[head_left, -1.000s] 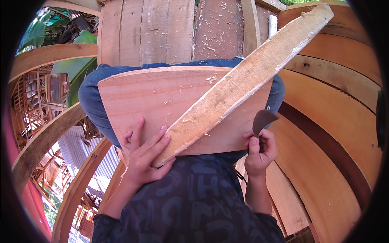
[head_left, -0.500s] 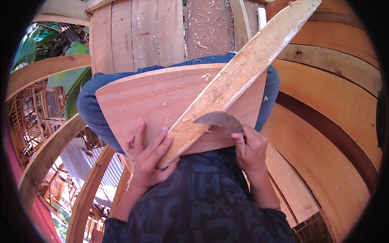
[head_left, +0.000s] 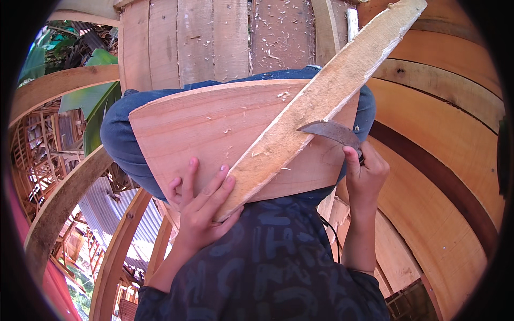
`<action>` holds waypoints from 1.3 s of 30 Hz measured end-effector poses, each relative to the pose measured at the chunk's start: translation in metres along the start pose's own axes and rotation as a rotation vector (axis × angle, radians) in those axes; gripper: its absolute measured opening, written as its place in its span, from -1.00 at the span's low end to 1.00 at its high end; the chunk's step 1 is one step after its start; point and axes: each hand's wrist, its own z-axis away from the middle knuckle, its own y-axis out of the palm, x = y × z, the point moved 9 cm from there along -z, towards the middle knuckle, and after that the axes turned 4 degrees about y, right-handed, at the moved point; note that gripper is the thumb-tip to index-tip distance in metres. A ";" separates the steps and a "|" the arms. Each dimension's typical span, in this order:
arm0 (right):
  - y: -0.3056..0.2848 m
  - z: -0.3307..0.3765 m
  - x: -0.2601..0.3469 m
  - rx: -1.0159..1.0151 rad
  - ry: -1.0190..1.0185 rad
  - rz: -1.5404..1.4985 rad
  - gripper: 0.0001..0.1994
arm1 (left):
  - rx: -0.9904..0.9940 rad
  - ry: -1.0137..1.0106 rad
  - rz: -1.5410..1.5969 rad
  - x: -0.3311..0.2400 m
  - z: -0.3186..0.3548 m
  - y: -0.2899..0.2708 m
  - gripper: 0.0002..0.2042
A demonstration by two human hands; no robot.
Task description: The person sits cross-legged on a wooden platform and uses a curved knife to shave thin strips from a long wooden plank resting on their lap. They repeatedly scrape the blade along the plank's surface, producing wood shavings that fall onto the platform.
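A wide reddish wooden board [head_left: 214, 128] lies across my lap. On top of it rests a long pale plank [head_left: 316, 107], slanting from lower left up to the upper right. My left hand [head_left: 201, 206] presses flat on the plank's lower end and the board, fingers spread. My right hand [head_left: 367, 174] grips the handle of a curved dark blade [head_left: 329, 131], whose edge lies against the plank's right side near its middle.
Curved wooden hull planks [head_left: 444, 134] rise on the right. A vertical plank wall [head_left: 214, 37] with wood shavings stands ahead. Bent wooden ribs [head_left: 59, 203] run on the left, with open ground, metal sheeting and green leaves [head_left: 91, 91] beyond them.
My right hand has brought the curved blade up from beside the board onto the plank's edge and moved it along. The left hand keeps holding the plank's lower end.
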 end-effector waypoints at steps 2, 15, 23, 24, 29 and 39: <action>-0.005 -0.001 -0.001 -0.028 0.014 0.008 -0.45 | 0.011 0.019 -0.003 0.000 0.000 0.002 -0.38; -0.007 0.018 0.013 0.056 0.022 -0.075 -0.51 | -0.008 0.072 -0.002 0.002 0.002 0.008 -0.35; 0.005 0.008 0.032 0.098 -0.072 0.086 -0.49 | -0.007 0.016 0.000 0.003 0.000 0.005 -0.39; 0.005 0.005 0.032 0.081 -0.100 0.106 -0.48 | -0.008 0.016 -0.002 0.004 -0.001 0.006 -0.39; 0.010 -0.005 0.020 0.014 -0.096 0.102 -0.50 | -0.016 0.035 -0.005 0.009 -0.005 0.012 -0.36; -0.028 -0.016 -0.017 -0.023 0.171 0.148 -0.49 | -0.044 0.060 0.016 0.015 -0.002 0.021 -0.34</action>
